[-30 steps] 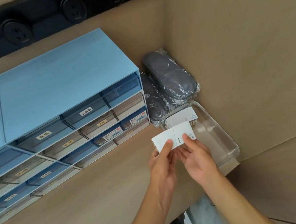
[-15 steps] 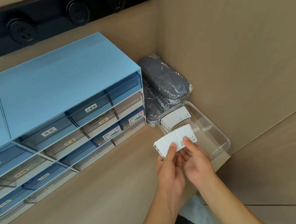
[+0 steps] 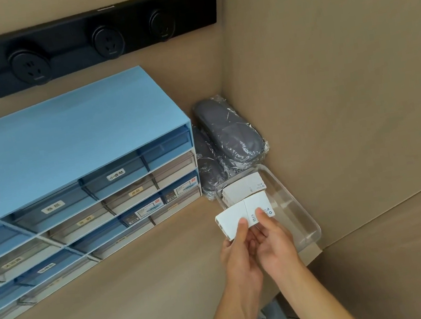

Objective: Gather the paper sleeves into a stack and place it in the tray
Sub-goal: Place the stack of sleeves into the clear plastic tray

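Note:
A white stack of paper sleeves (image 3: 237, 215) is held flat between both hands, just left of and above the near-left rim of the clear plastic tray (image 3: 306, 222). My left hand (image 3: 239, 254) pinches the stack's front edge with its thumb on top. My right hand (image 3: 275, 243) grips the right half, thumb on the printed end. Another white pile of sleeves (image 3: 244, 188) lies inside the tray at its far end. The tray's near half shows bare.
A blue drawer cabinet (image 3: 75, 167) with labelled drawers fills the left. Grey slippers in plastic wrap (image 3: 230, 135) sit in the corner behind the tray. Tan walls close in at the back and right. A black socket strip (image 3: 85, 38) hangs above.
The held stack stays in both hands at about the same spot near the tray. The camera view has shifted, so the scene sits lower and further right in frame.

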